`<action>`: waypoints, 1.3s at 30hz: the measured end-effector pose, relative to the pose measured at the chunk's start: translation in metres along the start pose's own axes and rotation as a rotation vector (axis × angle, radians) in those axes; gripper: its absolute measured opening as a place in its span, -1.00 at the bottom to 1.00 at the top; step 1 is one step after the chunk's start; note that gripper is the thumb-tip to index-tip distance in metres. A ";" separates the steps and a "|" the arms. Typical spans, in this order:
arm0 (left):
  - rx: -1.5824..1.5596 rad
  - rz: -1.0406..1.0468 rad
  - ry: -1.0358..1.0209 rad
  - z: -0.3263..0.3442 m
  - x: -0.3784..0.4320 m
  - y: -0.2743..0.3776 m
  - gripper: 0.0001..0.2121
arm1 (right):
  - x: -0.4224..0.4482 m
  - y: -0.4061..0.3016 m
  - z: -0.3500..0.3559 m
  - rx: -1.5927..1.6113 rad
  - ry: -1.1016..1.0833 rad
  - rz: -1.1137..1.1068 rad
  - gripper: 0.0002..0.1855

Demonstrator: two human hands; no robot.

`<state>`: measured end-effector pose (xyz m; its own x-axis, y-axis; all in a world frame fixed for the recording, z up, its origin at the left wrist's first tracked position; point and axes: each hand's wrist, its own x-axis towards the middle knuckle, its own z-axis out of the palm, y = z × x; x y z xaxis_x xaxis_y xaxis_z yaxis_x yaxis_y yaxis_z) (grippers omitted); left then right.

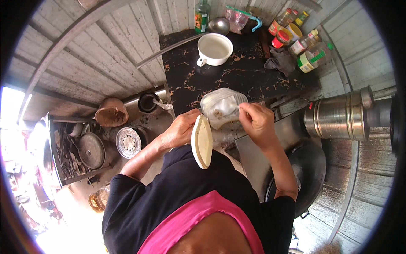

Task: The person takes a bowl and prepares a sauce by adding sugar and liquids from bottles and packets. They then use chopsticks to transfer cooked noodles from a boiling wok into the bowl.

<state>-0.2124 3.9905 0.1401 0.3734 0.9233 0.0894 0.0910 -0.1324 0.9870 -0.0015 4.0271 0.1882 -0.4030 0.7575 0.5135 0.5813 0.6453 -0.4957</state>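
A clear ribbed plastic container (211,96) is tilted at the near edge of the dark table, with a whitish plastic bag or liner (226,108) and something brownish inside. My left hand (184,127) is at the container's left side and grips a cream-coloured lid (203,141), which hangs on edge in front of my shirt. At the right side of the container, my right hand (257,122) has its thumb and fingertips pinched on the whitish plastic. The undersides of both hands are hidden.
On the dark marbled tabletop (184,73) stand a white enamel pot (215,49), a metal bowl (219,26), bottles and jars (306,43) and a dark cloth (280,62). A large wok (304,171) and a metal stovepipe (336,117) are at the right; a clay pot (111,112) is at the left.
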 end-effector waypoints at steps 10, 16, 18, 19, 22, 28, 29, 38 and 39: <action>0.437 0.172 -0.002 -0.017 0.024 -0.009 -0.90 | -0.010 0.029 0.038 0.159 0.001 0.260 -0.94; 0.488 0.217 0.053 -0.010 0.030 -0.002 -0.91 | -0.022 0.041 0.060 0.480 0.088 0.638 -0.90; 0.523 0.185 0.044 -0.010 0.031 -0.003 -0.91 | -0.019 0.039 0.061 0.650 0.127 0.803 -0.90; 0.558 0.154 0.033 -0.010 0.032 -0.003 -0.91 | -0.019 0.041 0.062 0.650 0.126 0.802 -0.90; 0.586 0.140 0.021 -0.011 0.034 -0.005 -0.91 | -0.019 0.048 0.066 0.766 0.152 0.884 -0.90; 0.342 0.117 0.167 -0.011 0.036 -0.037 -0.89 | -0.012 0.053 0.059 0.798 0.272 0.852 -0.90; 0.340 0.117 0.172 -0.012 0.034 -0.040 -0.89 | -0.011 0.054 0.057 0.797 0.268 0.849 -0.90; -0.054 -0.238 0.198 -0.022 0.033 -0.043 -0.78 | 0.000 0.061 0.060 0.836 0.287 0.790 -0.89; -0.056 -0.233 0.202 -0.022 0.033 -0.046 -0.78 | 0.001 0.062 0.061 0.833 0.284 0.784 -0.89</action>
<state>-0.2251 4.0351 0.1004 0.1568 0.9802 -0.1213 0.0995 0.1065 0.9893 -0.0094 4.0741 0.1152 0.0923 0.9945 -0.0500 -0.0833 -0.0424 -0.9956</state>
